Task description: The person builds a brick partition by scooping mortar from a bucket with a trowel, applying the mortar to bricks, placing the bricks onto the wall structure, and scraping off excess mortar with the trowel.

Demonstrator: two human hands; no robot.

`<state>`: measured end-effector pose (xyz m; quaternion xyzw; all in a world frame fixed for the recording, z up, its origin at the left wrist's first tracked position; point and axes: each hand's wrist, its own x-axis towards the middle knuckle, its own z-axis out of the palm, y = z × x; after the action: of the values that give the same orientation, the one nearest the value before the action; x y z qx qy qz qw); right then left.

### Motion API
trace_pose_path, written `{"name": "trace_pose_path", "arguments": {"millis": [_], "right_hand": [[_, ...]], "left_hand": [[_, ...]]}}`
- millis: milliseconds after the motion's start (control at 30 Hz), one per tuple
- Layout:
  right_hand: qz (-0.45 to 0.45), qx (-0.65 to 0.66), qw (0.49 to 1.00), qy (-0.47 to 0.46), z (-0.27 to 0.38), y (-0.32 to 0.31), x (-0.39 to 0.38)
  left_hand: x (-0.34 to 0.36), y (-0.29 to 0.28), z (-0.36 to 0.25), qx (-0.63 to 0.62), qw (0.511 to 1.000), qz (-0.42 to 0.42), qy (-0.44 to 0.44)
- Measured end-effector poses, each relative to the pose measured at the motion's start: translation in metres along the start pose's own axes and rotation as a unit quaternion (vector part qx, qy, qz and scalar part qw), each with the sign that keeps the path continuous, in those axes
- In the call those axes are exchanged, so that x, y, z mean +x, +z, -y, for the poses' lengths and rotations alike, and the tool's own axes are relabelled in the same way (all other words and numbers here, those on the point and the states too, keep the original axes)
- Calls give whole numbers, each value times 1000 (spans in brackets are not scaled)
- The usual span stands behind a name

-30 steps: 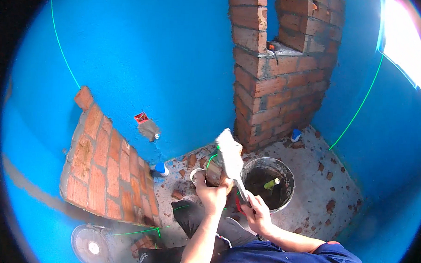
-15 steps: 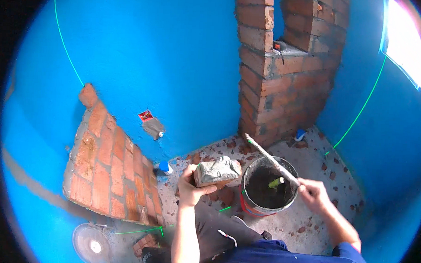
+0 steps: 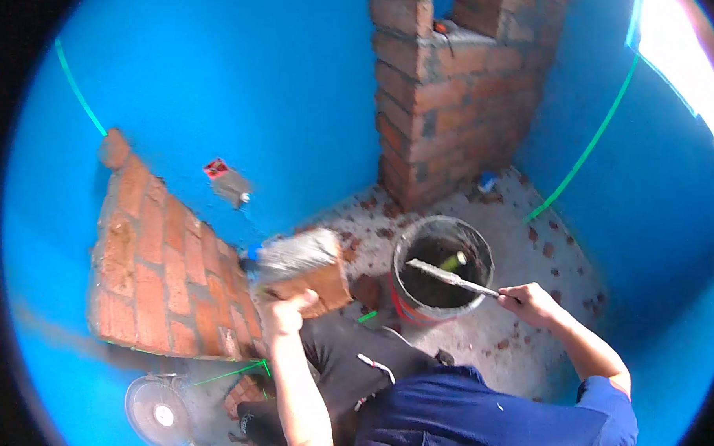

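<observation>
My left hand (image 3: pixel 287 311) grips a brick (image 3: pixel 311 291) from its near side, with the thumb over its front face. Grey wet mortar (image 3: pixel 297 252) covers the brick's top and looks smeared by motion. In my closed right hand (image 3: pixel 531 302) is the handle of a narrow, mortar-coated trowel (image 3: pixel 449 276), its blade pointing left over the bucket. The bucket (image 3: pixel 399 291) is red with a dark, mortar-caked rim. Dark mortar (image 3: pixel 429 295) lies inside it, and a yellow-green rod-like thing (image 3: pixel 453 262) sticks out, its lower part hidden.
A low, sloping brick wall (image 3: pixel 166 271) stands at the left, a taller brick pillar (image 3: pixel 455 108) behind the bucket. Brick pieces (image 3: pixel 366 290) litter the floor. A round fan (image 3: pixel 159 413) sits at lower left. Green laser lines (image 3: pixel 591 152) cross the blue walls (image 3: pixel 298 103).
My left hand has carried the brick leftward, toward the low wall, and tilted it. The trowel has swung from pointing up and away to lying lower across the bucket's opening. The whole view has shifted.
</observation>
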<state>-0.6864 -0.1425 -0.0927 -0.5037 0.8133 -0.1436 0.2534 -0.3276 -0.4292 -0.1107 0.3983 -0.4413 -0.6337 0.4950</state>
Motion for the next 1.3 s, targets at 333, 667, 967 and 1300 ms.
{"name": "trace_pose_path", "arguments": {"millis": [333,667,967,1300], "right_hand": [[-103,-26,985,133,-147,157,-103],[-9,282,951,126,-28,109,-40],[271,514,813,34,292,218,154],[198,241,949,42,323,233,186]], "left_hand": [[-17,-33,-10,-221,969,-95,51],[-74,-120,-29,-290,955,-66,4],[-28,-184,-90,-308,949,-73,-16],[17,-167,-213,-347,928,-109,-84]]}}
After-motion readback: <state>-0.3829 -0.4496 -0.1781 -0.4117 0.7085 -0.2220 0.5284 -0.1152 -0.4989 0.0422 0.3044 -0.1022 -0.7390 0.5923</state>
